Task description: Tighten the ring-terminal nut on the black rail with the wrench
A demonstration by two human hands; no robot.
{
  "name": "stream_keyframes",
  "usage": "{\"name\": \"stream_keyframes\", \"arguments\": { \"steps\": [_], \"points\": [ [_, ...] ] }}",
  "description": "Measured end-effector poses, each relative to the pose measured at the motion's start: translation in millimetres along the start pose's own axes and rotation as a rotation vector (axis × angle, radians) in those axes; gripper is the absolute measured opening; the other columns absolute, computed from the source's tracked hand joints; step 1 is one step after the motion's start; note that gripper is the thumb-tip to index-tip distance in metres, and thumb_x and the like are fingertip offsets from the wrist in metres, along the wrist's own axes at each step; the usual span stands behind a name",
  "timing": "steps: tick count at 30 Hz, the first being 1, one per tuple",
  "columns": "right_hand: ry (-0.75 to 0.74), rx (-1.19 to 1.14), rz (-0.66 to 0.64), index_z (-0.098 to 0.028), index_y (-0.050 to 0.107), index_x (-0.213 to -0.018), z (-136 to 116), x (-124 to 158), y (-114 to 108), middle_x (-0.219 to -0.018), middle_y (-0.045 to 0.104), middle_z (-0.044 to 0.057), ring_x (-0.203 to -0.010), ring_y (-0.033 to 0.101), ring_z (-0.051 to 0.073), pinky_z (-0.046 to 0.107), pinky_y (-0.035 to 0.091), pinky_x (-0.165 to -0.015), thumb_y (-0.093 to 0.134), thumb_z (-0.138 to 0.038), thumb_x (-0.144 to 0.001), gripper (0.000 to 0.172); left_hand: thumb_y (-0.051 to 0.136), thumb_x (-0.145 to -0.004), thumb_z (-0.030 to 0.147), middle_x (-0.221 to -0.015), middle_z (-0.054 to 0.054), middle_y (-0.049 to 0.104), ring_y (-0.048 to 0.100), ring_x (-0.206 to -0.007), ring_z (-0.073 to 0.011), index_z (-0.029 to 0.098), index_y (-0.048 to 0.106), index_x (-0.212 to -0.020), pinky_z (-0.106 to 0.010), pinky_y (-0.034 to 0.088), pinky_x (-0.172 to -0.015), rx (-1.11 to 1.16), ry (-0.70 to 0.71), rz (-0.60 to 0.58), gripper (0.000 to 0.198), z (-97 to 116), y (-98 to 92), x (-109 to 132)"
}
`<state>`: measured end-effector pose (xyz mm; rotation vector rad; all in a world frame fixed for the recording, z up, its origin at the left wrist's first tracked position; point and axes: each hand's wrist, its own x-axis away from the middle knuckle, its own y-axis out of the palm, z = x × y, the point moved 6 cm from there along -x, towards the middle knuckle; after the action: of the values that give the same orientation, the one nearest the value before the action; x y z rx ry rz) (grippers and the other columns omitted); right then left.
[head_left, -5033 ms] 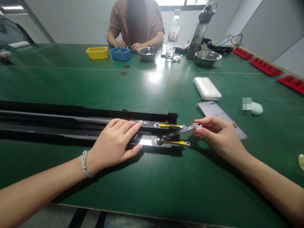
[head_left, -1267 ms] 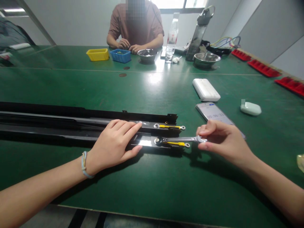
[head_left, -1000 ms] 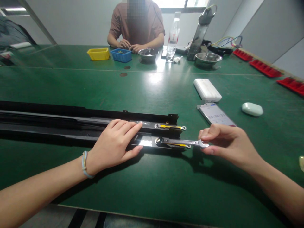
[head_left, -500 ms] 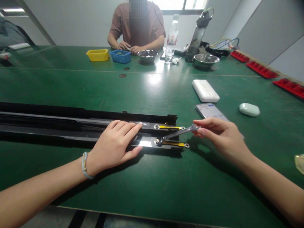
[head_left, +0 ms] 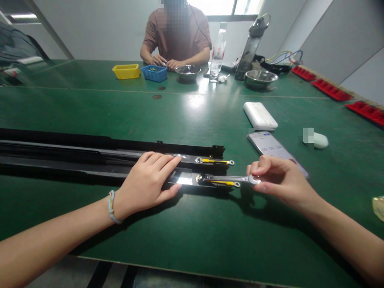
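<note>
Green tabletop (head_left: 192,236) spread around the black rails (head_left: 105,158), and a person (head_left: 180,38) in a brownish shirt sat well beyond them. Across the rails lay the left hand (head_left: 151,176), palm down, fingers extended and thumb spread apart, resting loosely on top. Just off the rails' right end, the right hand (head_left: 279,176) pinched one end of a wrench (head_left: 229,179) between thumb and fingers; its other end sat at a fastener (head_left: 199,178) on the nearer rail. Yellow-sleeved leads (head_left: 214,161) ran along the rails' right end, and a phone (head_left: 271,145) lay past it.
</note>
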<state>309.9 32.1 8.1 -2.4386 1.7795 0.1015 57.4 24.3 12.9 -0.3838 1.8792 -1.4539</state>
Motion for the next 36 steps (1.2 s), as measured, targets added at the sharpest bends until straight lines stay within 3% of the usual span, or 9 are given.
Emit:
{"name": "stream_keyframes", "arguments": {
  "steps": [5,14,21,36],
  "points": [
    [-0.014,0.018,-0.052,-0.023,0.061,-0.064,-18.2,9.8,11.4,-0.060,0.061,-0.001,-0.057,0.056,0.015,0.027,0.046,-0.050,0.084,-0.027,-0.061,0.024,0.046,-0.088,0.043,-0.112,-0.015,0.064,0.057,-0.098,-0.0278,0.006,0.055,-0.123,-0.043,0.044,-0.086,-0.003,-0.006,0.003,0.051,4.4,-14.4,-0.2],
    [0.107,0.064,0.183,-0.025,0.071,-0.076,-5.8,11.7,-12.6,-0.073,0.071,0.000,-0.062,0.064,0.014,0.026,0.053,-0.056,0.083,-0.032,-0.063,0.019,0.047,-0.088,0.042,-0.112,-0.015,0.064,0.057,-0.097,-0.0280,0.005,0.055,-0.123,-0.043,0.044,-0.085,-0.006,0.005,0.012,0.051,11.2,-16.9,-0.9],
    [0.140,0.075,0.276,-0.025,0.075,-0.086,-5.3,11.1,-22.9,-0.076,0.074,0.001,-0.067,0.068,0.016,0.028,0.054,-0.059,0.080,-0.036,-0.066,0.024,0.048,-0.088,0.040,-0.112,-0.015,0.063,0.056,-0.097,-0.0277,0.005,0.055,-0.123,-0.043,0.044,-0.085,0.003,0.014,0.016,0.050,14.1,-22.2,-7.0],
    [0.184,0.058,0.283,-0.027,0.075,-0.084,12.0,-1.2,-23.3,-0.075,0.075,0.000,-0.067,0.067,0.014,0.024,0.052,-0.061,0.082,-0.036,-0.065,0.023,0.048,-0.088,0.042,-0.112,-0.015,0.063,0.057,-0.097,-0.0280,0.006,0.054,-0.124,-0.043,0.044,-0.086,0.019,0.000,0.006,0.051,0.7,-5.6,-6.4]
  ]
}}
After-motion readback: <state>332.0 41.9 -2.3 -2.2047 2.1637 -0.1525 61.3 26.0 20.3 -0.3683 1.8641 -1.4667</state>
